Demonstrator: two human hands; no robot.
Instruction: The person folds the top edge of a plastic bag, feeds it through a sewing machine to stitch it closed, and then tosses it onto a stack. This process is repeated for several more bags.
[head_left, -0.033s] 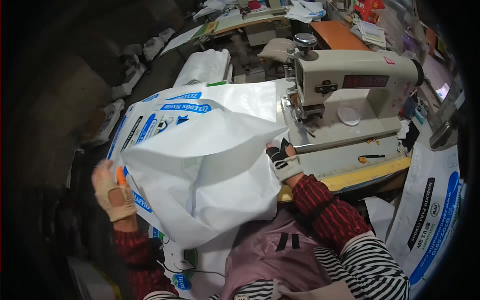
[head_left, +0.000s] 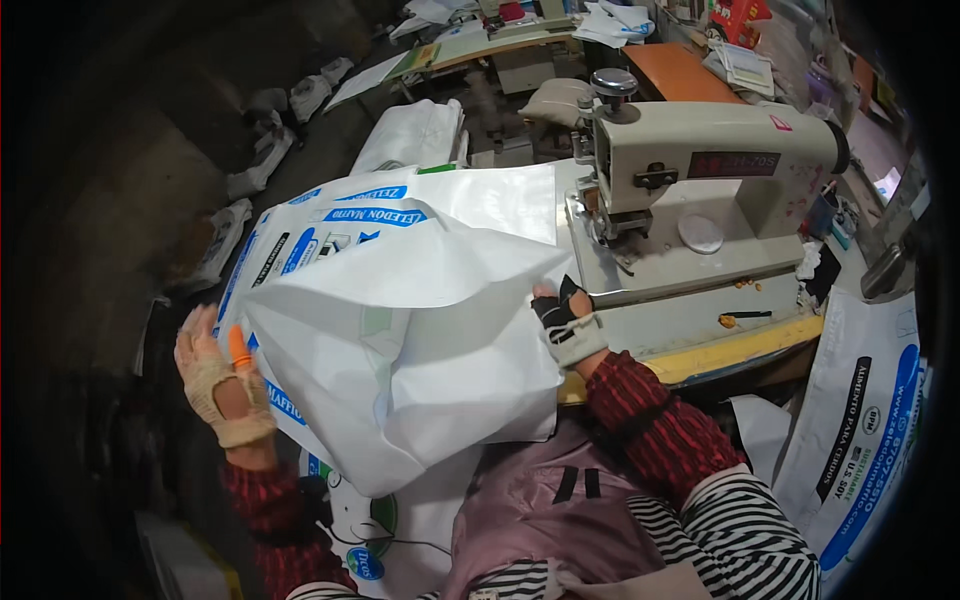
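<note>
The large white woven sack (head_left: 400,330) billows up in a loose fold over the near left part of the counter (head_left: 740,345), well short of the needle end of the cream sewing machine (head_left: 700,170), which stands toward the far right. The right hand (head_left: 565,320), in a dark fingerless glove, closes its grip on the sack's right edge just in front of the machine bed; the fingers pinch the fabric, though how much of the edge is folded inside them is hidden. The left hand (head_left: 215,375), in a tan knitted glove with an orange fingertip cover, has its fingers spread and rests against the sack's left side past the counter's left edge; whether it actually clasps the cloth I cannot tell. To do this step well, it seems wise to flatten the puffed fold first, keep the two edges level and taut between the hands, and bring the right edge square to the presser foot so the seam does not wander. More printed sacks (head_left: 860,430) hang off the counter's right edge.
</note>
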